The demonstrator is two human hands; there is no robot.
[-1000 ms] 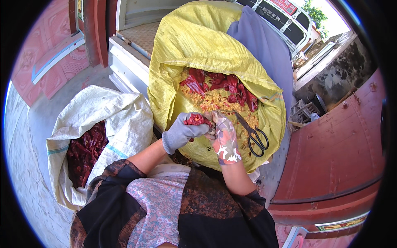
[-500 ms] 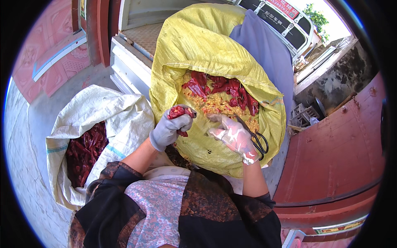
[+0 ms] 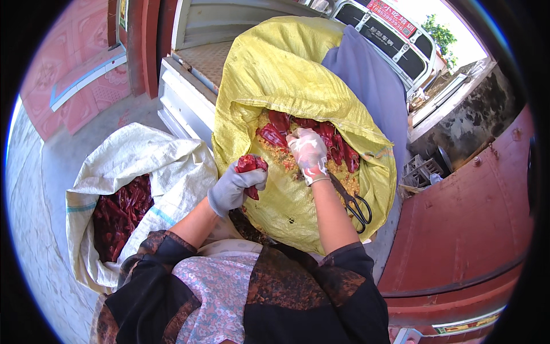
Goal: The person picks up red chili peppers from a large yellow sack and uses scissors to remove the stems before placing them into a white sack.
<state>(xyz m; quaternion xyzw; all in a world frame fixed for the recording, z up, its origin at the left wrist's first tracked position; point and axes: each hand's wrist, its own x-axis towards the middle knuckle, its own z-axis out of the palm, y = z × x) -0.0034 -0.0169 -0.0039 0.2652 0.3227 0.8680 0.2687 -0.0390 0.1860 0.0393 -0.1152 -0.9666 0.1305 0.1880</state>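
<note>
Head view: two gloved hands at an open yellow sack [image 3: 286,74] of dried red chillies.

Left of centre, the left hand [image 3: 234,186], in a grey glove, is closed around a bunch of red chillies [image 3: 250,164] at the sack's near rim. At centre, the right hand [image 3: 308,153], in a thin clear glove, reaches into the chilli pile [image 3: 329,135] inside the sack, fingers curled down onto it; whether it grips any cannot be told. Black scissors [image 3: 356,203] lie on the sack right of the forearm. A white sack [image 3: 143,157] holding darker chillies sits at lower left.
</note>
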